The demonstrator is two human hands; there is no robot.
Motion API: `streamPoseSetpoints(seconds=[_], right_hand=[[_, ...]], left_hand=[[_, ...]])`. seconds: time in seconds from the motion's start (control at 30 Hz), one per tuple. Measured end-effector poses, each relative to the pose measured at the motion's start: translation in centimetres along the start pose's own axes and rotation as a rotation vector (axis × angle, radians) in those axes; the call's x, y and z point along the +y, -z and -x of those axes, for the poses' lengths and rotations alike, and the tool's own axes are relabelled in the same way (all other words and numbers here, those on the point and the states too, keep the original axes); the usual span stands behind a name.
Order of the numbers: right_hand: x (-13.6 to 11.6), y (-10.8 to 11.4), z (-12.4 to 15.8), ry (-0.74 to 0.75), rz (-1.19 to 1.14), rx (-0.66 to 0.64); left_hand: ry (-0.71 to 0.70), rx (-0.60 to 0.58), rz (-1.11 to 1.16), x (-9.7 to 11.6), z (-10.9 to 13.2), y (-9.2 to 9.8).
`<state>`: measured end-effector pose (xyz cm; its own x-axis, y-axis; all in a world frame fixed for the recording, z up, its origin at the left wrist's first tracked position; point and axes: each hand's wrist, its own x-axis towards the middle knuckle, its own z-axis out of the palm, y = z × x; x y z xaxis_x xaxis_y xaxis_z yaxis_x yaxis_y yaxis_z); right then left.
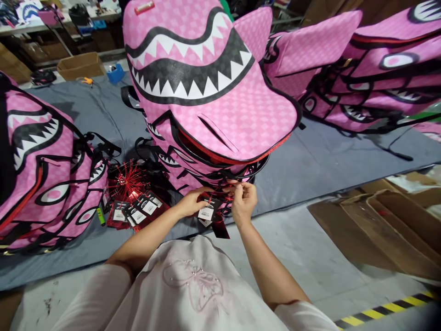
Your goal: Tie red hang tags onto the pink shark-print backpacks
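A pink checkered backpack (193, 78) with a toothy shark mouth and a winged flap lies on top of a stack of similar ones in front of me. At the stack's near edge, my left hand (193, 202) is closed on a black hang tag (206, 212) with a white barcode label. Just to the right, my right hand (244, 200) pinches the tag's thin red string beside the bag; its fingertips partly hide the string. More hang tags (139, 214) lie fanned out left of my left hand, below a spread bunch of red strings (127, 181).
More pink backpacks stand at the left (51, 170) and the right (372, 78) on the grey-covered table (285, 165). A green marker (100, 216) lies by the left bags. Cardboard boxes (375, 225) sit on the floor at right. A blue container (115, 73) and orange snips (87, 81) are farther back.
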<state>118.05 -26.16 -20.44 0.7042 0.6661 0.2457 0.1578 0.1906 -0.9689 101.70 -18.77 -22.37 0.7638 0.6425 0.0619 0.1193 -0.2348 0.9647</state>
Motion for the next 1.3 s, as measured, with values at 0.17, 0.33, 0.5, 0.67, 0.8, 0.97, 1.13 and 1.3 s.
streamPoseSetpoints(seconds=[0.17,0.33,0.5,0.67,0.8,0.97,1.13,1.3], right_hand=[[0.7,0.4,0.3,0.097,0.093,-0.096],[0.9,1.7,-0.5,0.287,0.249,-0.223],[0.3,2.2,-1.3,0.423,0.318,-0.432],[0.4,2.3,-2.1,0.391,0.315,-0.649],[0.3,2.4,-3.1,0.353,0.346,-0.72],[0.0,2.3,-3.5,0.358,0.342,-0.809],[-0.1,2.2,-3.5,0.229,0.309,-0.816],[-0.7,2.2,-4.2,-0.01,0.262,-0.849]], left_hand=[[-0.042,0.175,-0.065,-0.1,0.4,-1.8],[-0.118,0.171,-0.16,-0.2,0.3,-2.6],[-0.186,0.389,-0.305,-0.2,0.2,-2.2],[-0.33,0.507,-0.732,0.7,0.5,-2.0],[-0.353,0.528,-0.829,1.2,0.3,-2.1],[-0.227,0.58,-0.841,1.5,0.1,-1.4],[-0.195,0.386,-0.181,0.9,-0.5,-2.1],[0.052,0.325,0.373,-0.1,-1.8,-2.6]])
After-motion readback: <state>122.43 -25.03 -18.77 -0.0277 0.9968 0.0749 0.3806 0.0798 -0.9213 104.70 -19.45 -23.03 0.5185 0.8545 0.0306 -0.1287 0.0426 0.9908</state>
